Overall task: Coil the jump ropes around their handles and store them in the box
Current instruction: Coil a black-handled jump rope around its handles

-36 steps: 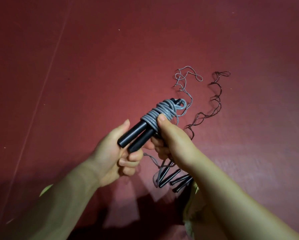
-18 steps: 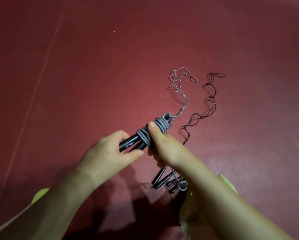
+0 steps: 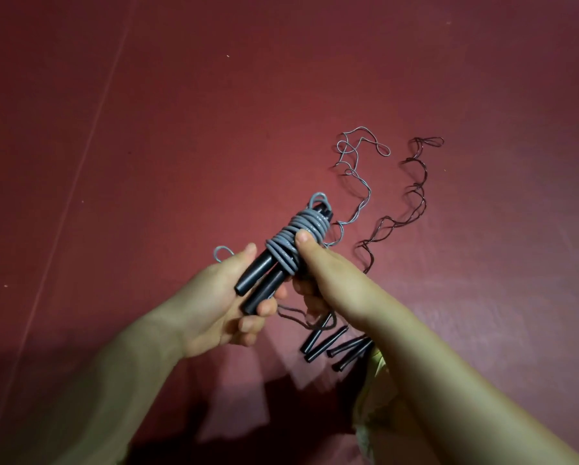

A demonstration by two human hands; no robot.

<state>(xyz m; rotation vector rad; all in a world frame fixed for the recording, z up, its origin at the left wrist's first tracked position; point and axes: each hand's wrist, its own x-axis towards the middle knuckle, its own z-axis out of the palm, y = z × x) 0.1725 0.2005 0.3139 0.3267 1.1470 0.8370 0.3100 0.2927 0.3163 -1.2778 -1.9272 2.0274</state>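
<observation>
Two black handles [image 3: 259, 280] held side by side carry a thick coil of grey rope [image 3: 296, 238]. My left hand [image 3: 214, 303] cups the handles' lower ends, and a small grey loop [image 3: 221, 254] pokes out behind its fingers. My right hand [image 3: 325, 273] grips the bundle, thumb pressed on the coil. On the floor lie a loose grey rope [image 3: 355, 169], a dark red-brown rope [image 3: 412, 203] and several black handles [image 3: 331, 344] partly hidden under my right forearm. No box is in view.
The floor [image 3: 181, 129] is dark red matting with a pale seam line [image 3: 77, 182] running diagonally at the left. Yellow-green cloth [image 3: 373, 427] shows under my right arm at the bottom.
The bundle rose and tilted back up after dipping toward the floor. My left hand turned palm up under the handle ends, and a small grey loop now shows behind its fingers.
</observation>
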